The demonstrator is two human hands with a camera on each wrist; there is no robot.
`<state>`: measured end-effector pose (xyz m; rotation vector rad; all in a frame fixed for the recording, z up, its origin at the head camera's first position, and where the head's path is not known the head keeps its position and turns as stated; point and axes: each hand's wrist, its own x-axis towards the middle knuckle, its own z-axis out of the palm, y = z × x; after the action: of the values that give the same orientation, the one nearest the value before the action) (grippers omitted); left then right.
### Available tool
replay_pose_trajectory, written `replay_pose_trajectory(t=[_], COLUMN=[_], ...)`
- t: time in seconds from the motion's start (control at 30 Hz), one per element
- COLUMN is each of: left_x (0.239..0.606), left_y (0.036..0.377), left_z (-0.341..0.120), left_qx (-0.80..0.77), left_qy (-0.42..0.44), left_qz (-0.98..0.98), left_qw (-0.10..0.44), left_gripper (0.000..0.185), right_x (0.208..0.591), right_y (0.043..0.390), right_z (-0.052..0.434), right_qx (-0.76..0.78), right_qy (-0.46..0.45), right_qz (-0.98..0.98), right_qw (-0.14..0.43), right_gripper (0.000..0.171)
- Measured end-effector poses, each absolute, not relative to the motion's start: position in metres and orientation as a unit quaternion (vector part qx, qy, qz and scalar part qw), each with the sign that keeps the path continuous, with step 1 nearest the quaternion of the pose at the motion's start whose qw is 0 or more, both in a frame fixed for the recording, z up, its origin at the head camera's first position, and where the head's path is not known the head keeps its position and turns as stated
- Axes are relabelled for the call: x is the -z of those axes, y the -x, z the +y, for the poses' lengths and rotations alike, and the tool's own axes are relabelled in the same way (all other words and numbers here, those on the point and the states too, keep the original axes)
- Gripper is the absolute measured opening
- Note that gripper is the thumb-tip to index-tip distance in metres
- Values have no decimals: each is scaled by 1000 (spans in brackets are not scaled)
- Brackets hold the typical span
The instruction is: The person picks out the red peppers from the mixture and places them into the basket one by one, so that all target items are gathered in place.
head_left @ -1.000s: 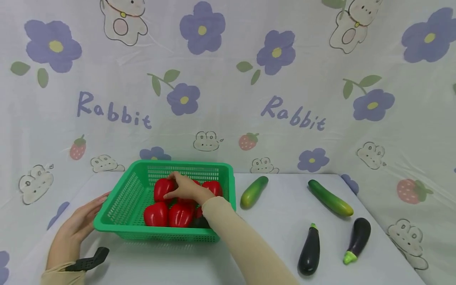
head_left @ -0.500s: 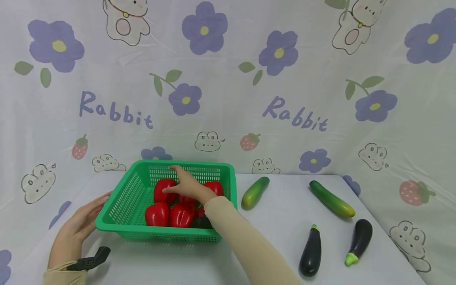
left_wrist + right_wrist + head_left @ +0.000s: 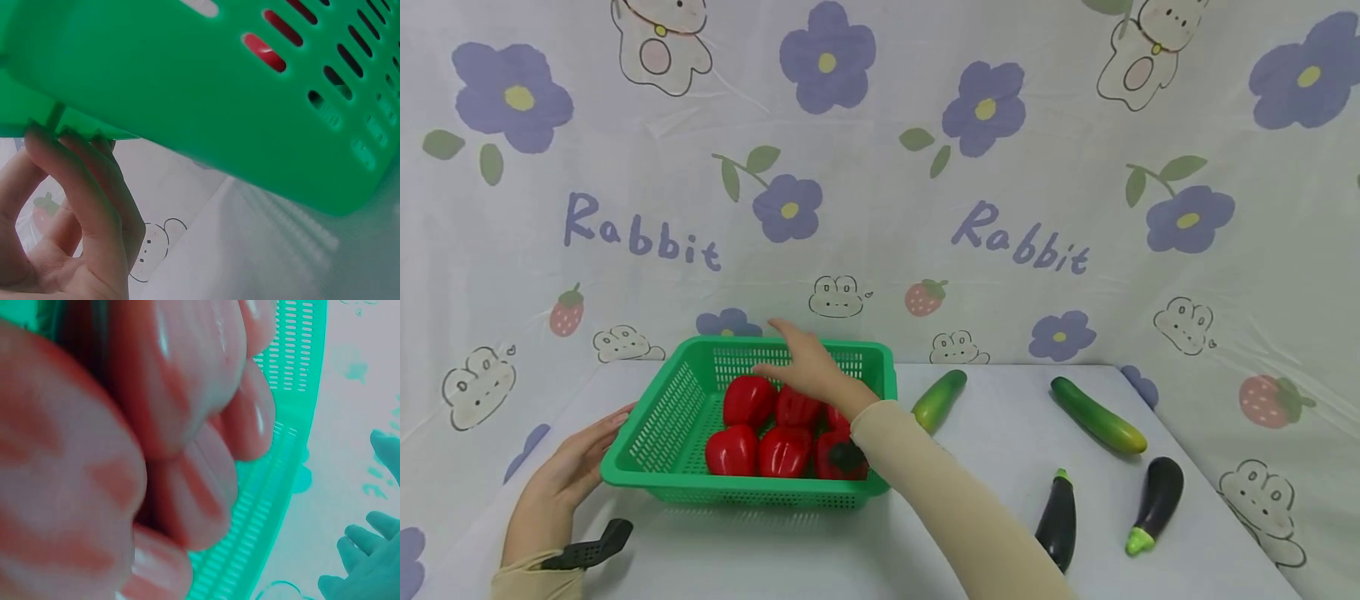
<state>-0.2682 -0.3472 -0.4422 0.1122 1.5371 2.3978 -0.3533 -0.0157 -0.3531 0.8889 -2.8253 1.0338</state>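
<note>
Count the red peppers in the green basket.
5 visible: two at the back, three in front. The right hand may hide more.

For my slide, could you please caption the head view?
Right hand open above red peppers in a green basket; left hand touches its side.

One green basket (image 3: 647, 433) is seen on the bench (image 3: 992, 433), with two hands counted: a left hand (image 3: 568, 471) and a right hand (image 3: 808, 367). Five red peppers are counted in the basket (image 3: 749, 400) (image 3: 796, 407) (image 3: 731, 451) (image 3: 783, 452) (image 3: 838, 457); a sixth may be hidden behind the sleeve. Two cucumbers (image 3: 938, 400) (image 3: 1097, 414) and two aubergines (image 3: 1058, 521) (image 3: 1156, 502) are laid out beside it.
</note>
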Motion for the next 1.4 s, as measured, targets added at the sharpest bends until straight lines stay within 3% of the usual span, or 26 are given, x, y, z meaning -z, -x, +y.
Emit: replay_pose_trajectory(t=[0.4,0.83,0.97,1.2,1.4], left_x=[440,434,431,422,434], left_y=[266,267,268,270,301], left_z=[-347,-351,-351,-351,-369], left_qx=[-831,-756,-706,-548,-426], left_qy=[-24,14,28,39,-3], left_qz=[537,646,703,833,905], left_qw=[144,101,86,73,8], left_gripper=[31,26,33,61,60], right_x=[344,372,382,398,409], right_y=[364,381,383,383,384], right_z=[34,115,143,187,222], right_qx=[-295,-267,-237,-198,-173], right_qy=[-249,-173,-145,-114,-77], right_qz=[-921,-945,-957,-970,-979], right_qw=[48,82,82,87,82], right_gripper=[72,71,71,71,72])
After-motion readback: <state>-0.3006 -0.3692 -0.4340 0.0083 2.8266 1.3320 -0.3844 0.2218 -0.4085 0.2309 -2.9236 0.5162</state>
